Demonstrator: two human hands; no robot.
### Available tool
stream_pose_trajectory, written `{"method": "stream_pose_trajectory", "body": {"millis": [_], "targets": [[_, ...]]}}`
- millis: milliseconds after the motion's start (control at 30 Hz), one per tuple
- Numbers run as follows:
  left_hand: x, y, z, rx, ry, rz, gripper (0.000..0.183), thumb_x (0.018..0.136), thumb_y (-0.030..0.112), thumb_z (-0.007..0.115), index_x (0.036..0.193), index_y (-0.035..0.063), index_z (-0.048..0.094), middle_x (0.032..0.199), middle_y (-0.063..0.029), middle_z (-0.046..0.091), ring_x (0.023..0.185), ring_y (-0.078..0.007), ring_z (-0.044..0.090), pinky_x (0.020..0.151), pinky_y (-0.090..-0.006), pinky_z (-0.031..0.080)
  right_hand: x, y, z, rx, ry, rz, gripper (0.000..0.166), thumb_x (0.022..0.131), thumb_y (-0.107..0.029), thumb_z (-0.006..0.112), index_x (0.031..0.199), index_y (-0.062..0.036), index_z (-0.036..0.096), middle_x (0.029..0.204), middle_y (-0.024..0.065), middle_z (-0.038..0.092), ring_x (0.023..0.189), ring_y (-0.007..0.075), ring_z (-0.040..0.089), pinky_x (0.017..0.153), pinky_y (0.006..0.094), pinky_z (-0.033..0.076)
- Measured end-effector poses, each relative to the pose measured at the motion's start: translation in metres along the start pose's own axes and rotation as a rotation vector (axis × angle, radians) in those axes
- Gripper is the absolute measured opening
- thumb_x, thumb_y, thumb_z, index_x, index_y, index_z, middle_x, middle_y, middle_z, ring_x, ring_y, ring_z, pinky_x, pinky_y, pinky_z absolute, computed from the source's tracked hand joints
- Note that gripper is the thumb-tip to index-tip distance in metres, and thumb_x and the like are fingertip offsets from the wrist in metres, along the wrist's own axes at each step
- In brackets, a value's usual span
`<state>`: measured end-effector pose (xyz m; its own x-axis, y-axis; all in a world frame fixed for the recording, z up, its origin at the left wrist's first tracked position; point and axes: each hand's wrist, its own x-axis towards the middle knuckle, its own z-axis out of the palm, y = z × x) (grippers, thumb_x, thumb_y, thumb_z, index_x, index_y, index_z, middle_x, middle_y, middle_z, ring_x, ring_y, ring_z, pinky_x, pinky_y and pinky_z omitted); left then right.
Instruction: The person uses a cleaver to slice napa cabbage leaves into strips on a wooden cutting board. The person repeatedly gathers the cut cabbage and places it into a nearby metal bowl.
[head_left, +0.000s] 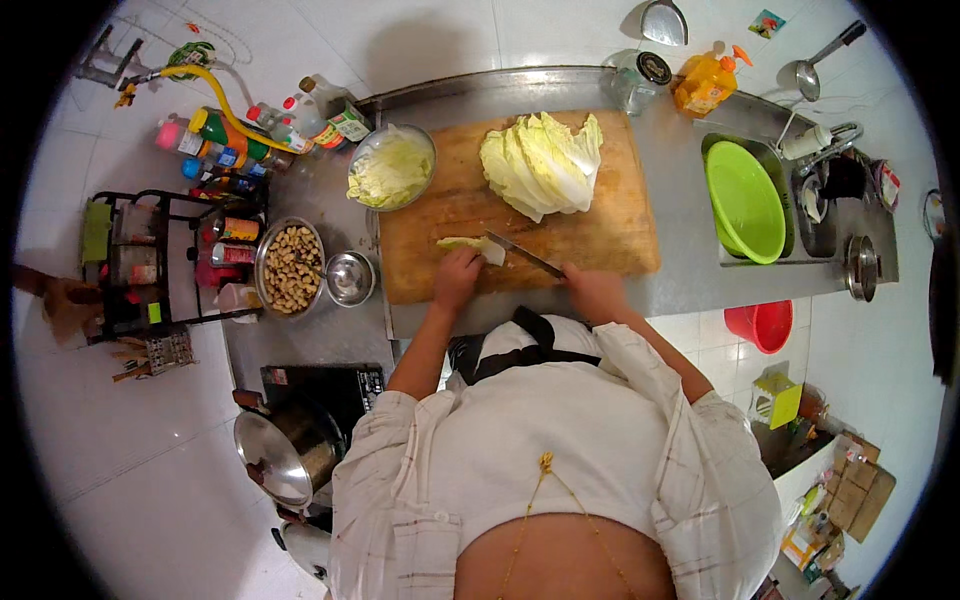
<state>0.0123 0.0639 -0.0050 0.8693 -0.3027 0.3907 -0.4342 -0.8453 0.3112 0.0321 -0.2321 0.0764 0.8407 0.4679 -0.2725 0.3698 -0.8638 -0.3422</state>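
My left hand presses a piece of napa cabbage leaf down near the front of the wooden cutting board. In my right hand is the handle of a kitchen knife. Its blade slants up and left, the tip close to the leaf piece; whether the edge touches it I cannot tell. A stack of larger napa cabbage leaves lies farther back on the board. At the board's left back corner stands a metal bowl holding cabbage pieces.
Left of the board are a bowl of peanuts in shells, a small metal bowl, several bottles and a black rack. A lidded pot stands at lower left. To the right, a green basin sits in the sink; a glass jar stands behind.
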Motion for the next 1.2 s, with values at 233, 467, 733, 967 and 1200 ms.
{"method": "stream_pose_trajectory", "body": {"millis": [233, 467, 733, 967, 1200], "targets": [[-0.005, 0.000, 0.004, -0.003, 0.116, -0.005, 0.012, 0.073, 0.010, 0.061, 0.083, 0.0049, 0.066, 0.088, -0.0099, 0.062, 0.085, -0.0300, 0.063, 0.070, -0.0417, 0.051, -0.003, -0.015, -0.011, -0.025, -0.014, -0.105, 0.015, 0.088, -0.018, 0.053, 0.103, -0.0163, 0.057, 0.069, 0.0154, 0.064, 0.067, 0.0378, 0.065, 0.056, 0.0493, 0.048], [-0.009, -0.002, 0.006, 0.000, 0.084, -0.079, 0.010, 0.072, 0.009, 0.061, 0.080, 0.0059, 0.066, 0.084, -0.0109, 0.061, 0.081, -0.0300, 0.062, 0.067, -0.0416, 0.051, 0.012, -0.028, -0.013, -0.065, -0.030, -0.199, 0.024, 0.085, -0.015, 0.053, 0.109, -0.0153, 0.054, 0.070, 0.0160, 0.064, 0.068, 0.0381, 0.066, 0.058, 0.0506, 0.049], [-0.003, 0.004, 0.002, -0.037, 0.118, -0.130, 0.011, 0.072, 0.008, 0.060, 0.081, 0.0056, 0.066, 0.084, -0.0114, 0.061, 0.082, -0.0310, 0.062, 0.070, -0.0414, 0.051, 0.021, -0.023, -0.010, -0.104, -0.063, -0.241, 0.022, 0.086, -0.015, 0.053, 0.108, -0.0137, 0.053, 0.072, 0.0152, 0.065, 0.069, 0.0377, 0.066, 0.057, 0.0506, 0.048], [-0.004, 0.006, 0.002, -0.033, 0.127, -0.138, 0.013, 0.073, 0.008, 0.060, 0.084, 0.0051, 0.067, 0.087, -0.0122, 0.061, 0.085, -0.0316, 0.062, 0.072, -0.0413, 0.051, 0.026, -0.033, -0.025, -0.101, -0.121, -0.222, 0.015, 0.088, -0.016, 0.052, 0.101, -0.0087, 0.051, 0.074, 0.0149, 0.067, 0.070, 0.0362, 0.067, 0.055, 0.0504, 0.050], [-0.010, -0.003, 0.002, -0.031, 0.103, -0.144, 0.016, 0.075, 0.008, 0.060, 0.088, 0.0055, 0.067, 0.092, -0.0110, 0.063, 0.088, -0.0311, 0.061, 0.073, -0.0414, 0.052, 0.036, -0.040, -0.001, -0.083, -0.043, -0.251, 0.017, 0.085, -0.012, 0.054, 0.101, -0.0077, 0.047, 0.072, 0.0153, 0.066, 0.068, 0.0386, 0.066, 0.053, 0.0513, 0.048]]}}
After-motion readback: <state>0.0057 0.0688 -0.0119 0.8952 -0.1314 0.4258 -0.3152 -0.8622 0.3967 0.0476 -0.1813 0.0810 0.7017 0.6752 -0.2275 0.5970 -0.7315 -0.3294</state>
